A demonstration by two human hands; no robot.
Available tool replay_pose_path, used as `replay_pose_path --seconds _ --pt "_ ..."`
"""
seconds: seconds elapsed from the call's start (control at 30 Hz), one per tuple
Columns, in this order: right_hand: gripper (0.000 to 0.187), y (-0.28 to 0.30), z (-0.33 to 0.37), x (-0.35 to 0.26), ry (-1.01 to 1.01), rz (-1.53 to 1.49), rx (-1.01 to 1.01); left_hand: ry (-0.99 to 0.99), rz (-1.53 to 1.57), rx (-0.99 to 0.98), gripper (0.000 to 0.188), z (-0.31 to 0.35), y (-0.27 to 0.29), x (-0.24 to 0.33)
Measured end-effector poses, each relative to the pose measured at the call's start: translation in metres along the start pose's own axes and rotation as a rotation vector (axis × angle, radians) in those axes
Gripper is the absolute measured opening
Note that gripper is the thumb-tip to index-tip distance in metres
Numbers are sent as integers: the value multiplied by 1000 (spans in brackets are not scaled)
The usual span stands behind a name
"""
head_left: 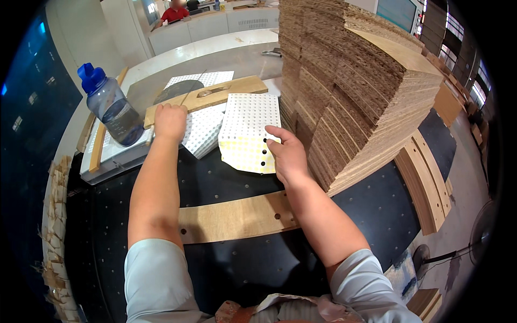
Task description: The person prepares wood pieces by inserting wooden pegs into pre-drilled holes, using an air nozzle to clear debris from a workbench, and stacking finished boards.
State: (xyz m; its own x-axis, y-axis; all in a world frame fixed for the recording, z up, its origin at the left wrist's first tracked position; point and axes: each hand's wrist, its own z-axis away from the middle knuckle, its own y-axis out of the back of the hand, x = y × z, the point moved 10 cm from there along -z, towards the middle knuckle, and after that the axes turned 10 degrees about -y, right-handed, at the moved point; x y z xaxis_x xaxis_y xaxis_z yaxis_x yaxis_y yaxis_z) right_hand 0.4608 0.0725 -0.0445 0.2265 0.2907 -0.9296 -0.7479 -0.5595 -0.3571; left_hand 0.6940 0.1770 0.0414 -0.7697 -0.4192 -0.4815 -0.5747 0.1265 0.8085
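Note:
My left hand [171, 123] is closed at the near edge of a narrow wooden board [237, 88], with a thin dark rod rising beyond it; its fingertips are hidden. A white sheet of small round stickers [251, 110], yellowish toward its near end, lies to the right. Thumb and index finger of my right hand [291, 156] are apart over the sheet's right edge, beside several black round spots. Whether these are stickers or gaps I cannot tell. More dotted sheets [202, 129] lie beside my left hand. Nearer me, a curved wooden piece [231, 219] with dark holes crosses the black table.
A tall stack of particle boards [355, 97] rises close by my right hand. At left stands a blue-capped water bottle [116, 110]. Curved wooden pieces [423, 188] are piled at the right edge of the black table [215, 274]. A person in red [175, 13] sits far back.

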Motion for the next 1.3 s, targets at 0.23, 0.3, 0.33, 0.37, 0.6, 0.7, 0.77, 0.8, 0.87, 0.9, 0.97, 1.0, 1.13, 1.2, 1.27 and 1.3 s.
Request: replay_pose_path --seconds 0.23,0.3,0.33,0.37,0.6,0.7,0.77,0.8,0.87,0.9,0.97,1.0,1.13,1.2,1.27,1.3 --pt "30 8 12 1 -14 -14 45 233 208 474 19 42 25 -34" --pt "30 6 16 3 -17 -42 19 369 383 609 21 79 14 -71" --pt "29 5 18 5 -8 -59 19 343 397 653 20 97 8 -84" --pt "29 7 20 4 -20 -58 43 400 514 588 19 107 1 -90" --pt "31 7 36 3 -23 -134 -16 235 1047 68 24 158 -56 -44" --pt "32 4 40 2 -36 -141 -24 43 1066 -158 40 148 -56 2" --pt "32 4 42 4 -45 -154 -30 49 868 -164 34 139 -56 18" --pt "32 2 43 4 -51 -141 -29 76 808 -234 28 135 -60 25" --pt "32 0 43 3 -52 -118 -27 100 691 -377 15 127 -65 35" --pt "32 -1 44 1 -50 -110 -25 44 667 -488 15 125 -64 44" --pt "32 0 47 -1 -51 -101 -18 -25 708 -443 12 119 -50 43" --pt "32 1 48 -2 -50 -107 -19 5 1000 -473 11 120 -47 40" --pt "31 8 48 3 -34 -156 -55 389 1570 -223 4 105 -27 -14" --pt "31 7 49 7 -35 -157 -59 599 1429 133 8 94 -20 -59" --pt "30 3 53 10 -42 -176 -80 694 1108 227 14 89 -29 -93" --pt "30 1 54 11 -47 -183 -88 742 975 250 17 90 -30 -103"
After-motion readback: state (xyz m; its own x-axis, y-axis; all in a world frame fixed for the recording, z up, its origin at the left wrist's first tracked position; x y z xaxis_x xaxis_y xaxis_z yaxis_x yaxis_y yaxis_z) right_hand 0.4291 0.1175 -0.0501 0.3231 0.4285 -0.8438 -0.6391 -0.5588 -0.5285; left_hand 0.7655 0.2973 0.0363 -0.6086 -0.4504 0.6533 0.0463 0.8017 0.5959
